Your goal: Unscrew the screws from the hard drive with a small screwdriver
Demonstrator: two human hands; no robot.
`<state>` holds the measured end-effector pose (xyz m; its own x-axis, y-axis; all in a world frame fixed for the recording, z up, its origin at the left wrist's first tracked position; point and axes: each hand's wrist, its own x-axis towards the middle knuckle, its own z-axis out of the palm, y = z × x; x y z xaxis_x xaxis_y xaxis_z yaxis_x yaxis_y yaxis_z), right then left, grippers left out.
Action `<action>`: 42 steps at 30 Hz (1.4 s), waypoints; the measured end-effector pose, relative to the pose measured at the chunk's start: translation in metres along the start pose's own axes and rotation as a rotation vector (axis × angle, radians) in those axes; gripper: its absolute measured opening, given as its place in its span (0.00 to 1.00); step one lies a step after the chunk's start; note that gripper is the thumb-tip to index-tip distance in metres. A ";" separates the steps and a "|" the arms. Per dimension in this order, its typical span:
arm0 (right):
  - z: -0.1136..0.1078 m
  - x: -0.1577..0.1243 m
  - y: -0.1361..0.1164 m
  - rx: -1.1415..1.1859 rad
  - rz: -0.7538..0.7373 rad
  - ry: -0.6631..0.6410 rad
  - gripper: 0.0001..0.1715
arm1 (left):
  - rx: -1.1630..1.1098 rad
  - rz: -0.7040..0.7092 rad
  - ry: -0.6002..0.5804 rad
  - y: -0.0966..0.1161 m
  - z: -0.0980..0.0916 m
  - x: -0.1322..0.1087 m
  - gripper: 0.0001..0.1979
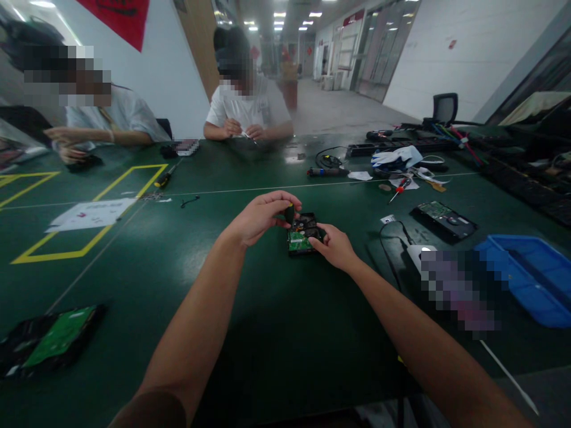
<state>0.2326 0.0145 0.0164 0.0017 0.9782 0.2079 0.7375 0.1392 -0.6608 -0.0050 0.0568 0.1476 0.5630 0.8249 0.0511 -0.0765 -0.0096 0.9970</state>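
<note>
A hard drive (304,236) with a green circuit board lies on the green table in front of me. My left hand (266,219) is closed around a screwdriver (289,214) with a dark and yellow handle, held upright at the drive's upper left. Its tip is too small to make out. My right hand (334,246) grips the drive's right edge, the thumb resting near the board and the fingers along the side.
Another hard drive (53,339) lies at the left, and one (444,220) at the right by a blue tray (530,279). A screwdriver (166,177), a red-handled screwdriver (400,187) and white gloves (396,157) lie farther off. Two people (250,107) sit across the table.
</note>
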 end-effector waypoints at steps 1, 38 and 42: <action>0.000 0.000 0.000 -0.002 -0.001 0.005 0.33 | 0.000 0.000 -0.003 0.000 0.000 0.000 0.09; 0.000 0.000 -0.002 -0.003 0.012 0.000 0.34 | 0.026 -0.053 -0.022 0.001 0.000 -0.001 0.14; -0.001 -0.001 -0.002 -0.001 0.008 -0.001 0.34 | -0.011 -0.059 -0.051 0.002 0.000 -0.002 0.13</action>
<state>0.2318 0.0135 0.0178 0.0069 0.9795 0.2013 0.7381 0.1308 -0.6618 -0.0061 0.0554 0.1496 0.6076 0.7942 -0.0041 -0.0514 0.0445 0.9977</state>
